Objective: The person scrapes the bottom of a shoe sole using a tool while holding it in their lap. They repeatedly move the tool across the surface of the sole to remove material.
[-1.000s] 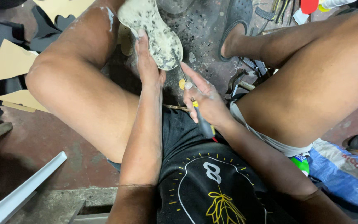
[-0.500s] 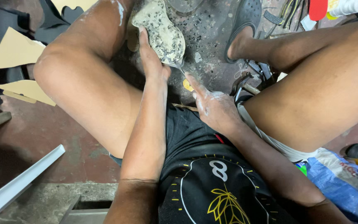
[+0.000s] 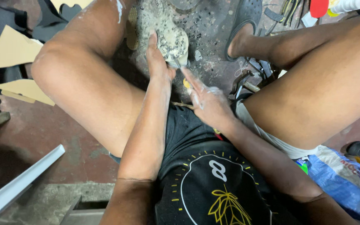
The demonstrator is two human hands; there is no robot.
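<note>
So the sole (image 3: 169, 37), pale and crusty with glue, sits on the floor between the knees, right at the top middle of the view. Left hand (image 3: 157, 62) is wrapped around its left edge, fingers flat along the side, gripping it. Right hand (image 3: 207, 100) comes in from the lower right, just below the sole, and pinches a thin tool (image 3: 176, 63) whose tip touches the sole's near edge. Fingers are smeared white.

Room-wise it's tight: a thigh hems in each side, and a foot in a sandal (image 3: 244, 25) is just right of the sole. Cardboard scraps (image 3: 11, 54) lie well off to the left, and a blue bag (image 3: 342, 179) is at the lower right.
</note>
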